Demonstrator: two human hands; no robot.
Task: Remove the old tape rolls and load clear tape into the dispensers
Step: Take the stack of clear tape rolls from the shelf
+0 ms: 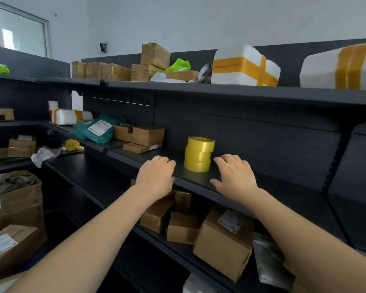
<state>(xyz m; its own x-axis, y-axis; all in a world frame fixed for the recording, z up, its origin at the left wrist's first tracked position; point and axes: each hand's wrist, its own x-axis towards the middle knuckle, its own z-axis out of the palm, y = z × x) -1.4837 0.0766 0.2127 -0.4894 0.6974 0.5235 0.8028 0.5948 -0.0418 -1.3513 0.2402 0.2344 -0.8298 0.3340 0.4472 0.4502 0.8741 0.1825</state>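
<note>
A stack of three yellowish tape rolls (199,154) stands upright on a dark shelf (123,166) at chest height. My left hand (156,176) hovers at the shelf's front edge just left of the stack, fingers loosely curled and holding nothing. My right hand (235,176) is just right of the stack, fingers relaxed and spread, also holding nothing. Neither hand touches the rolls. No dispenser is in view.
Cardboard boxes (148,136) and a green mailer bag (97,127) lie further left on the same shelf. White foam boxes with yellow tape (245,66) sit on the top shelf. More cardboard boxes (224,242) fill the shelf below my arms.
</note>
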